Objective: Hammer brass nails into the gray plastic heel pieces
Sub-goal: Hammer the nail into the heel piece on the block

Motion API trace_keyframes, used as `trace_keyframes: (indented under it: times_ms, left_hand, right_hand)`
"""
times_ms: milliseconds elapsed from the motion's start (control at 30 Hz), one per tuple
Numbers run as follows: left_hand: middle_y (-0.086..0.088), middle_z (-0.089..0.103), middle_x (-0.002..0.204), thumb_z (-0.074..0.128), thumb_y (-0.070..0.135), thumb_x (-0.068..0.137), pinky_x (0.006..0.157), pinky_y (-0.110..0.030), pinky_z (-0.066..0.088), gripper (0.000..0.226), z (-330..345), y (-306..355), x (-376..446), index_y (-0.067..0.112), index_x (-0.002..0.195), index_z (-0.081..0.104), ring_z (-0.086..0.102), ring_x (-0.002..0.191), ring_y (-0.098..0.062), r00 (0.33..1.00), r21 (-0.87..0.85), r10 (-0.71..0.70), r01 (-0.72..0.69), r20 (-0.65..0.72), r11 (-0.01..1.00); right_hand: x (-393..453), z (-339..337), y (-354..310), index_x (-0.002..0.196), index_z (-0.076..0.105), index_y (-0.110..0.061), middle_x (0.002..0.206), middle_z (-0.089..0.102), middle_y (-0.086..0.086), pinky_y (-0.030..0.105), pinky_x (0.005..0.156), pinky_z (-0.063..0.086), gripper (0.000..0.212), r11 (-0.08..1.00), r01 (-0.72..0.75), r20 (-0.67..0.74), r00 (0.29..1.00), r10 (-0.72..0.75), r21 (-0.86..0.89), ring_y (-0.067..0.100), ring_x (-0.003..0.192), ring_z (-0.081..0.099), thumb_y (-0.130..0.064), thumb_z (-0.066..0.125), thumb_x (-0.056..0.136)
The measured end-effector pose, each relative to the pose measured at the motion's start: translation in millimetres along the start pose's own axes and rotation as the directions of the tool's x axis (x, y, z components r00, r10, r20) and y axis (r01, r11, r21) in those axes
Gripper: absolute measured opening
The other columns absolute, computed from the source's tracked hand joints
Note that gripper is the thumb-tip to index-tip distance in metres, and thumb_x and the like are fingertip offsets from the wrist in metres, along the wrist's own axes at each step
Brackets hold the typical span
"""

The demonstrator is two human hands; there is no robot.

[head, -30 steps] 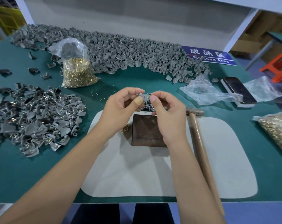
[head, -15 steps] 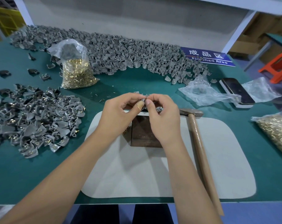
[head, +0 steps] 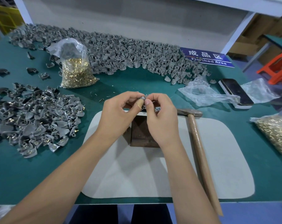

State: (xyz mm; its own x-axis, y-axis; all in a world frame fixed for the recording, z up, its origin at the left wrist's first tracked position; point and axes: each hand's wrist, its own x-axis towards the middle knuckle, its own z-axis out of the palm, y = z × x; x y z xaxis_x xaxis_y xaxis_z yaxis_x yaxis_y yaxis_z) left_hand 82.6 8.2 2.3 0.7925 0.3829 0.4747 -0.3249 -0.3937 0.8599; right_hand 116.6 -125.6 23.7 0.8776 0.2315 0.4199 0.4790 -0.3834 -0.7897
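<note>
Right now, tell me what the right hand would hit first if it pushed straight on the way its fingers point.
The right hand points left, pinching the gray heel piece; straight on it would meet the left hand first.

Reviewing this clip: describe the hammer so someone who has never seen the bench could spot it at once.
Start at the pale mat in the middle of the green table. Along its right side, beside the dark block, lies the hammer, untouched by either hand. It is the only long wooden-handled tool, with its metal head pointing away from the person.
</note>
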Motion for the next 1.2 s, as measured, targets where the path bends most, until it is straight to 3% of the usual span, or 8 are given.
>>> trace_keyframes:
  times_ms: [200, 433, 667, 833, 1033, 1133, 1200]
  left_hand:
    - [0.011, 0.076, 0.102, 0.071, 0.013, 0.095, 0.085, -0.017, 0.054, 0.016, -5.8, 2.8, -0.6, 0.016, 0.11, 0.078, 0.07, 0.092, 0.001, 0.997, 0.167, 0.056, -0.063, 0.044, 0.984]
    - [0.002, 0.074, 0.092, 0.069, 0.007, 0.096, 0.081, -0.012, 0.045, 0.015, -10.8, 5.7, 0.7, 0.009, 0.108, 0.078, 0.062, 0.079, -0.009, 0.968, 0.323, 0.217, -0.247, 0.128, 0.914]
    - [0.013, 0.074, 0.097, 0.07, 0.008, 0.095, 0.083, -0.013, 0.051, 0.015, -9.1, 5.5, -1.6, 0.013, 0.105, 0.078, 0.068, 0.089, -0.002, 0.985, 0.273, 0.161, -0.171, 0.058, 0.947]
    - [0.01, 0.076, 0.092, 0.071, 0.01, 0.095, 0.079, -0.029, 0.058, 0.012, -9.5, 5.3, -2.1, 0.012, 0.104, 0.079, 0.071, 0.081, -0.006, 0.995, 0.226, 0.087, -0.096, 0.047, 0.97]
    - [0.011, 0.076, 0.092, 0.071, 0.013, 0.096, 0.079, -0.039, 0.061, 0.01, -11.4, 3.0, 0.3, 0.014, 0.103, 0.078, 0.073, 0.082, -0.008, 0.995, 0.18, 0.057, -0.07, 0.077, 0.981]
    - [0.017, 0.074, 0.089, 0.071, 0.015, 0.096, 0.079, -0.037, 0.061, 0.011, -9.7, 0.9, 0.0, 0.018, 0.104, 0.078, 0.073, 0.081, -0.006, 0.997, 0.122, 0.033, -0.041, 0.065, 0.992]
    - [0.022, 0.073, 0.086, 0.07, 0.017, 0.096, 0.078, -0.028, 0.06, 0.012, -8.7, 0.5, -0.5, 0.025, 0.103, 0.076, 0.072, 0.08, -0.004, 0.998, 0.099, 0.036, -0.042, 0.058, 0.994]
  right_hand:
    - [-1.0, 0.1, 0.0, 0.1, 0.068, -0.01, 0.098, 0.064, 0.001, 0.031, 0.086, 0.048, 0.008, 0.998, 0.022, 0.025, 0.999, -0.021, -0.065, 0.017, 0.093, 0.058, -0.006, 0.062, 0.099]
    - [-1.1, 1.5, -4.5, 0.1, 0.067, -0.002, 0.099, 0.057, 0.003, 0.014, 0.081, 0.037, 0.009, 0.987, 0.039, 0.091, 0.996, -0.025, -0.157, 0.012, 0.089, 0.05, -0.001, 0.059, 0.099]
    - [-1.1, 5.0, -5.2, 0.098, 0.066, 0.002, 0.098, 0.06, 0.01, 0.035, 0.086, 0.045, 0.009, 0.976, 0.087, 0.095, 0.993, -0.069, -0.198, 0.027, 0.095, 0.056, -0.001, 0.058, 0.1]
    - [1.9, 2.0, -0.9, 0.094, 0.068, -0.001, 0.094, 0.063, 0.007, 0.028, 0.081, 0.045, 0.007, 0.983, 0.101, 0.116, 0.99, -0.084, -0.15, 0.022, 0.089, 0.057, -0.001, 0.061, 0.098]
    - [5.8, -3.9, 6.7, 0.088, 0.07, -0.014, 0.088, 0.07, -0.002, 0.031, 0.081, 0.051, 0.012, 1.0, 0.013, 0.138, 0.99, -0.012, -0.005, 0.016, 0.087, 0.063, -0.005, 0.065, 0.095]
    - [5.8, -3.3, 7.7, 0.09, 0.072, -0.017, 0.088, 0.072, -0.007, 0.031, 0.082, 0.053, 0.013, 1.0, -0.012, 0.121, 0.993, 0.008, 0.029, 0.012, 0.088, 0.066, -0.007, 0.066, 0.095]
    - [4.9, -2.1, 7.5, 0.091, 0.073, -0.018, 0.087, 0.072, -0.011, 0.029, 0.081, 0.054, 0.012, 0.999, -0.015, 0.095, 0.995, 0.012, 0.031, 0.01, 0.087, 0.066, -0.008, 0.067, 0.095]
